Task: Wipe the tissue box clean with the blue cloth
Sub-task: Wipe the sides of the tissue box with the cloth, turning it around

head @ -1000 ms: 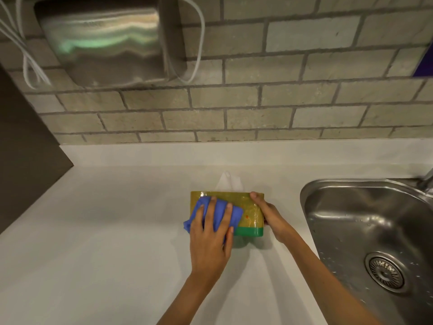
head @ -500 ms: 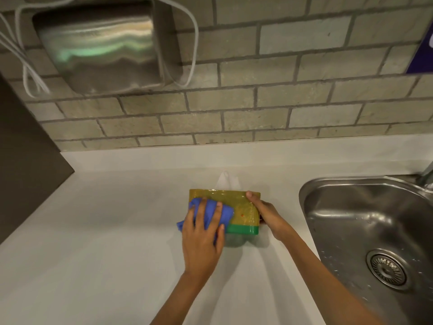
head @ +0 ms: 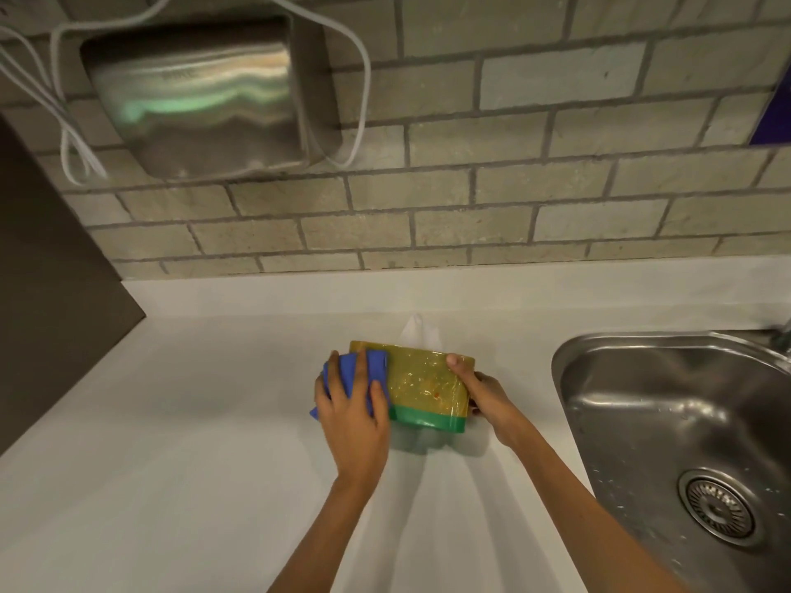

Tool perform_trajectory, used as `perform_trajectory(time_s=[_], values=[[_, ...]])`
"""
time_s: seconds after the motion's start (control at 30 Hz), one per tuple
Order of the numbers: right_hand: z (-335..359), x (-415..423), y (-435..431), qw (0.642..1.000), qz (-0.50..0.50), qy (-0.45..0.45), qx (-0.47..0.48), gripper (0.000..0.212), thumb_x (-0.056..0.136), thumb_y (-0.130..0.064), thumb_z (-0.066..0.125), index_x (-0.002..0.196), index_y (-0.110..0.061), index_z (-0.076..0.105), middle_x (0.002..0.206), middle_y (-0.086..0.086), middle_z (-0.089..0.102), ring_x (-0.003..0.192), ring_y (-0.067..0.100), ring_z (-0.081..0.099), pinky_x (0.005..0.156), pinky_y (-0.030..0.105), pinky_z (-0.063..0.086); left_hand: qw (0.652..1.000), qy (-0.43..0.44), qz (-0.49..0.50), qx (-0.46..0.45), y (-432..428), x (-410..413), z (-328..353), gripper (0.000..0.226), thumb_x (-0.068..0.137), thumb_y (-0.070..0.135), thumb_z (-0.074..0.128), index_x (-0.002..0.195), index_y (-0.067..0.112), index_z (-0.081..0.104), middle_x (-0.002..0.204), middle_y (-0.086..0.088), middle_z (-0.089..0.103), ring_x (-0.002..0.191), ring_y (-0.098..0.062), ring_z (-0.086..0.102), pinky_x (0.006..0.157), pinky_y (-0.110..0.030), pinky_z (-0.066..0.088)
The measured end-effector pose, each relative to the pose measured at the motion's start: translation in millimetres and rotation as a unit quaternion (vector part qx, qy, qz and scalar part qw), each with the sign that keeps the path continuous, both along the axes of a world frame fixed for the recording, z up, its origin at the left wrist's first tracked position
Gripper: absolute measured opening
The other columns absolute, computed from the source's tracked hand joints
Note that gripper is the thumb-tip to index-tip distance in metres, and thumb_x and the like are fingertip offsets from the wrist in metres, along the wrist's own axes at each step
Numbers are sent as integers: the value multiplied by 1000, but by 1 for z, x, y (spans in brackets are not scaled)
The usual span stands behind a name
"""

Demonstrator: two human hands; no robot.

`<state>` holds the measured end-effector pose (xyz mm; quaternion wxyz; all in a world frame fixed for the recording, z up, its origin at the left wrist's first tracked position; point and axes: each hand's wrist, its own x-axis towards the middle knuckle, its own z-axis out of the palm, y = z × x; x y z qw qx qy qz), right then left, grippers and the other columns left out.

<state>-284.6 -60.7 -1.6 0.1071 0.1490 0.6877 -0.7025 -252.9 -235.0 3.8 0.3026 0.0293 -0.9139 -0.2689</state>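
Observation:
A yellow tissue box (head: 421,380) with a green lower band stands on the white counter (head: 171,421), a white tissue sticking out behind its top. The blue cloth (head: 349,370) is pressed against the box's left end under my left hand (head: 353,415), whose fingers spread over it. My right hand (head: 481,393) grips the box's right end, thumb on the top corner. Small reddish specks show on the box's near face.
A steel sink (head: 667,421) with a drain lies to the right of the box. A metal hand dryer (head: 201,96) and white cables hang on the brick wall. A dark panel (head: 47,271) borders the counter at left.
My left hand has slid the blue cloth leftward across the box's face to its left end. My right hand has kept hold of the right end.

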Motion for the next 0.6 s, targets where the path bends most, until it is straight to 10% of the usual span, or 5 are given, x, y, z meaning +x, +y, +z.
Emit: perform_trajectory(time_s=[0.33, 0.6], values=[[3, -1, -4, 1000, -14, 5, 17, 42, 77, -62, 52, 63, -23, 53, 43, -13, 58, 50, 3, 52, 49, 13, 38, 976, 55, -141, -155, 28, 22, -18, 46, 98, 40, 25, 132, 22, 49, 135, -15, 57, 127, -32, 43, 99, -48, 44], [0, -4, -16, 999, -44, -3, 25, 55, 68, -68, 57, 83, -16, 64, 74, -3, 63, 67, 10, 58, 58, 18, 42, 994, 13, -77, -81, 48, 15, -3, 42, 91, 29, 42, 126, 15, 60, 133, -20, 57, 126, -40, 47, 99, -50, 46]])
